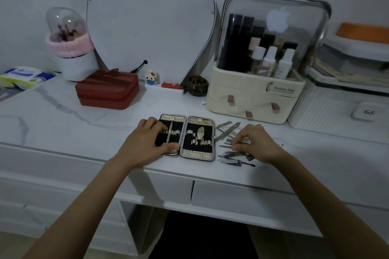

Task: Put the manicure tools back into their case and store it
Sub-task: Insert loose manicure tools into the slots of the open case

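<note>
The manicure case (200,154) lies open and flat on the marble vanity top, with a black lining and metal loops. One thin tool (170,130) sits in its left half and a clipper (200,133) in its right half. My left hand (147,143) rests on the left half, fingers and thumb touching the lining. Right of the case lie several loose metal tools (228,130), among them a nail clipper (230,162). My right hand (254,143) is over that pile and pinches a thin metal tool (236,143) at its fingertips.
A cream cosmetics organiser (252,99) with small drawers stands just behind the tools. A red zip case (107,90) sits to the back left, a mirror (147,17) behind it. A white box (336,107) stands at the right. Two drawers (231,200) lie under the tabletop edge.
</note>
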